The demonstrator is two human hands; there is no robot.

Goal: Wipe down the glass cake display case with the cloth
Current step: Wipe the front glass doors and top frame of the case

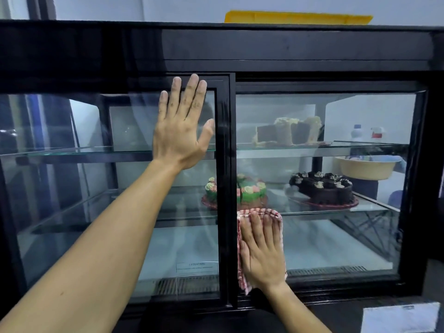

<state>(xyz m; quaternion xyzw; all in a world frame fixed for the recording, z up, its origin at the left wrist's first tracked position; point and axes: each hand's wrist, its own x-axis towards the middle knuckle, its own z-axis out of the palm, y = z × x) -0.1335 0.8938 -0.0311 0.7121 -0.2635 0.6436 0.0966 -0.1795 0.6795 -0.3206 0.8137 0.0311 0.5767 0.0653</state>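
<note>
Right hand (262,255) is flat, fingers straight, palm pressing the cloth (242,282) against the glass of the right door (336,236), low down and hard against the centre frame. No curl in that grip; the cloth is held by pressure alone. Left hand (181,126) is also spread flat, braced on the upper glass of the left door (72,188), fingertips reaching the door's top frame.

My read on handling: the cloth is thin, soft and limp, red-checked and folded under the palm. It looks likely to bunch or slip if I ease off, so I'd keep the palm centred on it. The glass is rigid, smooth and breakable; I'd use firm, even pressure, no jabs. The doors look like sliders, so a sideways push may shift them; hence the brace.

Behind the glass: green cake (249,191), chocolate cake (324,188), cut cake (288,131) on the upper shelf (360,147).
</note>
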